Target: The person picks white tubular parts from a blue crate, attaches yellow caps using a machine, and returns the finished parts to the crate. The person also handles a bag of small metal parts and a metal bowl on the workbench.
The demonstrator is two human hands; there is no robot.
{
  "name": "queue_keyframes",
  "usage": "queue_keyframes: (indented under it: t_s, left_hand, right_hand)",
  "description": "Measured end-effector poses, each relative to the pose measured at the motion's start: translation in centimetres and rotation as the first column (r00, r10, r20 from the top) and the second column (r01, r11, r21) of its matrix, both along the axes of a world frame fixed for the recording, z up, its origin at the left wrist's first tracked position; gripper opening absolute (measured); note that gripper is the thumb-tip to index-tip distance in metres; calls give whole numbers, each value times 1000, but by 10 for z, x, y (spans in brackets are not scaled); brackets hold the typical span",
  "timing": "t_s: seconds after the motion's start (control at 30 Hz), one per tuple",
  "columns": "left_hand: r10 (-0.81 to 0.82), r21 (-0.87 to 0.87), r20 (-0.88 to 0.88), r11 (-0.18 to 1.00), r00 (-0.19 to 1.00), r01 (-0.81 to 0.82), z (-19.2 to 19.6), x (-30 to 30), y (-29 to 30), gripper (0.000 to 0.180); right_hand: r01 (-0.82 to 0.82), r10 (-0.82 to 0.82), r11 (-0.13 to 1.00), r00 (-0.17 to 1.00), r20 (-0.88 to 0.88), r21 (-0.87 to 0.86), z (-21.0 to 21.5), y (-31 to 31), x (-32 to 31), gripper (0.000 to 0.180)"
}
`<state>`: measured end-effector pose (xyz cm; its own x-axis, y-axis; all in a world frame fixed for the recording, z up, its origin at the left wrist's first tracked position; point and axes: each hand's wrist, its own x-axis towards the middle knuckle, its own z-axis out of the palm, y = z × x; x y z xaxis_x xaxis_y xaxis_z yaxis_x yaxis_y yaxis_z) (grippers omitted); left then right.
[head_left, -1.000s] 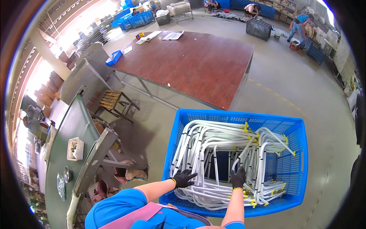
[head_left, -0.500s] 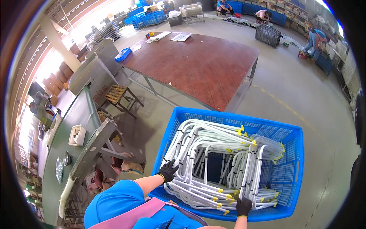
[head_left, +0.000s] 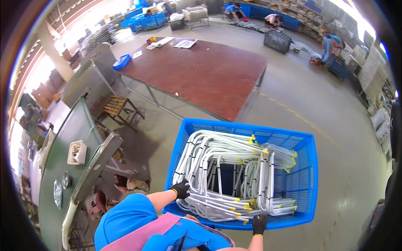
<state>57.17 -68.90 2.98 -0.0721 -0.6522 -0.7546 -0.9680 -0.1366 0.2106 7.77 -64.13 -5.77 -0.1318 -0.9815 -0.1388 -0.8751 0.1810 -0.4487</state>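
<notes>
A large blue plastic basket (head_left: 315,180) stands in front of me, loaded with bundles of bent white tubes (head_left: 201,167). These tubes have yellow end caps and black bands, and lie in nested rectangular loops. My left hand (head_left: 181,189), in a black glove, rests against the tubes at the basket's left near corner, its fingers partly spread. At the near rim, right of the yellow caps, my right hand (head_left: 259,224), also black-gloved, curls over the basket's edge. Its fingertips are hard to make out.
Beyond the basket is a red-brown table (head_left: 201,71) with papers and a small blue tray (head_left: 122,62). On the left are a green workbench (head_left: 63,167) holding a white bin (head_left: 77,152), and a wooden stool (head_left: 117,106). Several people work at the far side near a black crate (head_left: 277,41).
My right hand has drawn back from the tubes to the basket's near rim. My left hand stays by the tubes. The whole view has shifted, so the basket appears farther left.
</notes>
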Motion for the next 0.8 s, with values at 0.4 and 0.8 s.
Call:
queue_keyframes:
  t_s: [0.4,0.8]
  left_hand:
    - [-354,-181,-260,932,899,314,-1,56,25,49]
    - [-858,-401,-336,504,388,765,-59,31,43,45]
  right_hand:
    - [377,-378,926,925,44,28,87,229,107,27]
    - [584,-581,812,805,-116,-15,76,420,249,28]
